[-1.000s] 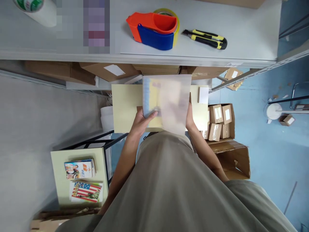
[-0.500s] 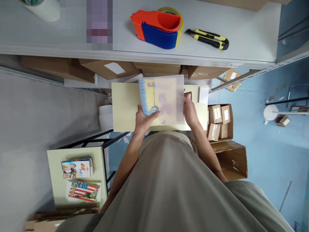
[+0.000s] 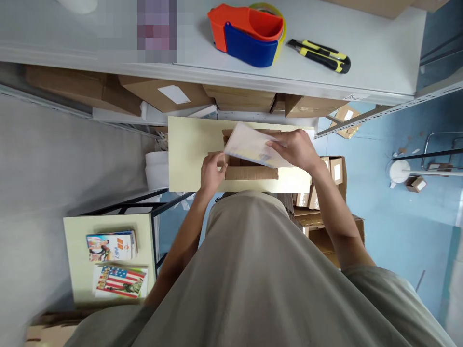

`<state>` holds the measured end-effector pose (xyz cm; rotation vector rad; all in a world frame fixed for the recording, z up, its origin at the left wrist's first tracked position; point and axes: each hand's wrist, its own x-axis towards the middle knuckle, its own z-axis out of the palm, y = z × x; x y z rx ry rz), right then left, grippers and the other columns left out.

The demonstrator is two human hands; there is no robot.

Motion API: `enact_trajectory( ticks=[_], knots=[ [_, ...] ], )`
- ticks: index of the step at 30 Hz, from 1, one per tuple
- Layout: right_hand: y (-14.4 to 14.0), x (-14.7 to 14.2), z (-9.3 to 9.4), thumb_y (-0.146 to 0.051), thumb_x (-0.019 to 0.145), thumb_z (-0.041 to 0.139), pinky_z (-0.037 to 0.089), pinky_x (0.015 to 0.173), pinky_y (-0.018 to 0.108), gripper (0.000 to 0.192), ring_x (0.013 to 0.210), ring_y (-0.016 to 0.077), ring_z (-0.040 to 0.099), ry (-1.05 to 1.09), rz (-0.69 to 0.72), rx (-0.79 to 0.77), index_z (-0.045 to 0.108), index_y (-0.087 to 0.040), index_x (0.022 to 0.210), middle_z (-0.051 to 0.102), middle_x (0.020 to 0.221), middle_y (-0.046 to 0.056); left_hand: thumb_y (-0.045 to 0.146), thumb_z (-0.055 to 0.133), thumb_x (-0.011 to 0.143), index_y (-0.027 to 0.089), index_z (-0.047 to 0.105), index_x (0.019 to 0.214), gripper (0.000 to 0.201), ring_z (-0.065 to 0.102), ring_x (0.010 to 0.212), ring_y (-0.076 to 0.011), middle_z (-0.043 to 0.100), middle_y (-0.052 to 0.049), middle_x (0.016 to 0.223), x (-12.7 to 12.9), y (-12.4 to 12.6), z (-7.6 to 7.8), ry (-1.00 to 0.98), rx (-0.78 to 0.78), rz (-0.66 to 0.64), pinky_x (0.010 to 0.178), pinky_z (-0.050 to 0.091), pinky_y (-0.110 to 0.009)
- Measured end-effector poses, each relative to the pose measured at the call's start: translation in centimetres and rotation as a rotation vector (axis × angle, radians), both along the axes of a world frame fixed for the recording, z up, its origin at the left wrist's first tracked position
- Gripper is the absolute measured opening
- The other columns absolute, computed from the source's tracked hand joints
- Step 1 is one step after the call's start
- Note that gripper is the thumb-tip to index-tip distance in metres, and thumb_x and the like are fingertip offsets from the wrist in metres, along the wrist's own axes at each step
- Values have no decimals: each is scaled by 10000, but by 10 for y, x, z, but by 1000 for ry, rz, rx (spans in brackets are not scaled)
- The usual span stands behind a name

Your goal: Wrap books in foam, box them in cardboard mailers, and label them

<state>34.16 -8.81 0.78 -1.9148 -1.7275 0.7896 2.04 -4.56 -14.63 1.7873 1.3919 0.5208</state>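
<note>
Right hand [image 3: 297, 148] fingers pinched on frosted pouch [image 3: 249, 147], held tilted directly above open cardboard box [image 3: 249, 169] on tabletop [image 3: 188, 149]; long axis left-right along the box. Left hand [image 3: 212, 172] fingers curled on box's left flap.

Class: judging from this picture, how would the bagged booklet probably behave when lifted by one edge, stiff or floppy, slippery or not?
The bagged booklet looks thin, so probably light and somewhat bendy. Its frosted plastic sleeve likely feels slippery, though the right hand pinches it securely.
</note>
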Motion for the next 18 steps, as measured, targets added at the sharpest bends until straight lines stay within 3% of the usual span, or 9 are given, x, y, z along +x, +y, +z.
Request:
enact_trajectory(
  ticks=[3,5,13,18],
  knots=[
    [23,-11,-13,-333,1108,676,571,1096,533,286,1271,416,779,-125,237,-134,894,-283,1285,888,1240,75,157,767,905,207,700,1454,555,572,1551,-427,685,-206,1564,-4,-10,-6,10,43,27,1369,416,-627],
    [35,-18,-23,-293,1119,648,553,1103,533,300,1265,406,774,-190,309,-190,889,-285,1298,890,1216,76,177,772,912,203,645,1525,626,493,1625,-433,602,-222,1661,-4,-18,-8,1,51,59,1401,363,-643],
    [51,-34,-58,-240,1130,619,546,1074,493,285,1212,390,785,-325,386,-300,897,-245,1195,889,1163,111,201,741,954,202,597,1574,636,422,1692,-397,532,-225,1723,-7,-32,-12,-11,26,104,1444,302,-621],
    [52,-50,-106,-237,1140,559,563,1079,457,361,1264,358,783,-393,413,-412,853,-198,1347,851,1359,172,191,756,937,227,627,1541,619,481,1651,-385,593,-201,1663,-10,-31,-10,-23,61,131,1427,355,-610]
  ],
)
